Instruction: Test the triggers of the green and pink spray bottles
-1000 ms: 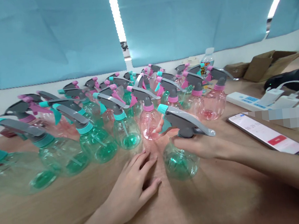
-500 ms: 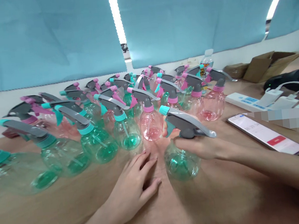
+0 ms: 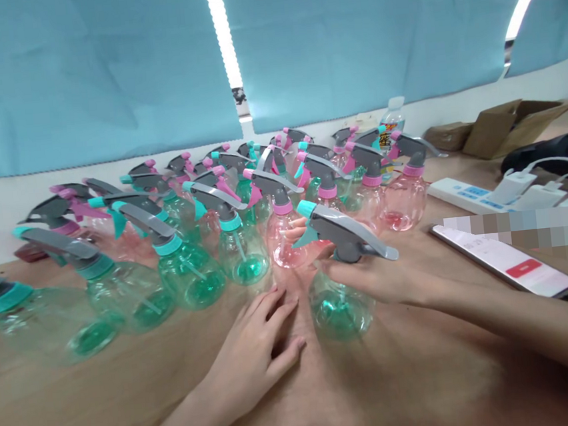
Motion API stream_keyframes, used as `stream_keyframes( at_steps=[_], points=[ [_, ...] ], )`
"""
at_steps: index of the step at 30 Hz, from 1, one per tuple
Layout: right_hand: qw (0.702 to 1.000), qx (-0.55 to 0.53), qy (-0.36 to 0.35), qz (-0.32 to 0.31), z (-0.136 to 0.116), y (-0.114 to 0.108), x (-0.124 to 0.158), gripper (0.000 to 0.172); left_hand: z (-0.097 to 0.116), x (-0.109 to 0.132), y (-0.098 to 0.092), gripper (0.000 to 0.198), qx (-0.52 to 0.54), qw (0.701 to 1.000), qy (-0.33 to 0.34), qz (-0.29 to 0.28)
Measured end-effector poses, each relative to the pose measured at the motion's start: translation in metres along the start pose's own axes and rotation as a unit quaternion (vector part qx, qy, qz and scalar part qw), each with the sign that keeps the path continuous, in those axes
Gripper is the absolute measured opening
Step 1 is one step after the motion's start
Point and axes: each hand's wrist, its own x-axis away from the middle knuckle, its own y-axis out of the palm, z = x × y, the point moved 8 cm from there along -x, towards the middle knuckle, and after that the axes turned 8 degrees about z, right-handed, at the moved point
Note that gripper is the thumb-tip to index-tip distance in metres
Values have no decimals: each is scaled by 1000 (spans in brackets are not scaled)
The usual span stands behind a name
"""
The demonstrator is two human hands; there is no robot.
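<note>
A spray bottle [image 3: 341, 311] with a clear green body, a turquoise nozzle and a grey lever head stands upright in front of me. My right hand [image 3: 365, 275] is around its neck, the thumb at the near side and the fingertips showing beyond the turquoise trigger. Part of the grip is hidden by the spray head. My left hand [image 3: 263, 339] lies flat on the table to the left of that bottle, fingers apart and holding nothing. Ahead of it stand a pink spray bottle [image 3: 286, 246] and another green spray bottle [image 3: 243, 260].
Rows of green and pink spray bottles fill the back and left of the wooden table [image 3: 146, 400]. On the right lie a phone [image 3: 499, 256] and a white power strip [image 3: 457, 193] with plugs. Behind them are an open cardboard box [image 3: 501, 128] and a water bottle [image 3: 392, 119].
My right hand and the green spray bottle have shifted slightly left, and its fingers reach farther past the trigger. The view has turned a little; my left hand stays in place.
</note>
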Motion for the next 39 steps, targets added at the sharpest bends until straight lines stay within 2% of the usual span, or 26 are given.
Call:
stream_keyframes(
  at_steps=[5, 13, 19, 25, 30, 34, 39],
  points=[
    [999, -12, 23, -25, 6, 4, 0, 42, 1, 0, 0, 46, 2, 1000, 1, 6],
    [997, -70, 15, -29, 5, 7, -1, 45, 2, -2, -2, 45, 3, 1000, -2, 8],
    [996, -82, 22, -12, 4, 9, -2, 41, 10, 0, -4, 43, 45, 999, -7, 20],
    [997, -68, 44, 1, 1, 20, -1, 31, 19, 8, -9, 62, 134, 988, -33, 64],
    [997, -64, 28, -21, -7, 45, 3, 23, 16, 20, -16, 74, 164, 980, -50, 98],
    [996, -62, 32, -60, -14, 74, 5, 15, 12, 37, -30, 74, 176, 976, -67, 113],
    [987, -125, 36, -97, -31, 119, 5, 40, 3, 66, -56, 70, 166, 972, -100, 135]
  ],
)
